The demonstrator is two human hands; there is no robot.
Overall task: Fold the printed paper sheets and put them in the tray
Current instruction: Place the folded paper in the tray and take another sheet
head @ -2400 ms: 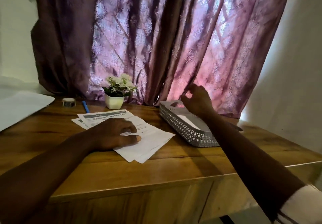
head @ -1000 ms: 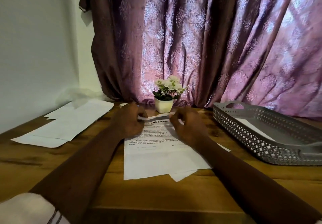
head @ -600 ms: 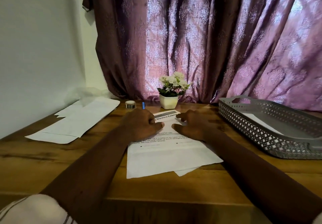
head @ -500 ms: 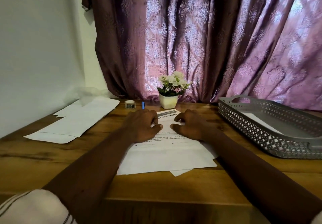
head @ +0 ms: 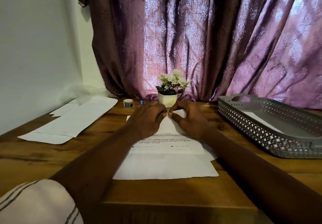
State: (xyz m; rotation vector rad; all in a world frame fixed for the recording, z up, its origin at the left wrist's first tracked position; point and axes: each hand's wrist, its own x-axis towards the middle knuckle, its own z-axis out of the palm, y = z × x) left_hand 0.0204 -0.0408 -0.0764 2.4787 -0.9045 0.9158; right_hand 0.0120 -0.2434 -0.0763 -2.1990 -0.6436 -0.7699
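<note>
A printed paper sheet [head: 165, 162] lies in front of me on the wooden table [head: 52, 157], with another sheet [head: 211, 155] peeking out beneath its right side. My left hand [head: 148, 119] and my right hand [head: 190, 121] meet at the sheet's far edge. Both pinch that edge, and the blank back of the paper shows between them, turned toward me. The grey perforated tray [head: 261, 134] stands at the right with a white folded sheet [head: 261, 121] inside.
A small white pot of flowers [head: 168, 99] stands just behind my hands. A tape roll [head: 128, 103] and a blue pen [head: 141, 102] lie to its left. Large white sheets [head: 75, 121] lie at the left by the wall. A purple curtain hangs behind.
My right hand left the tray and joined my left on the sheet. Both hands slid to the far edge and have lifted it, turning it over toward me.
</note>
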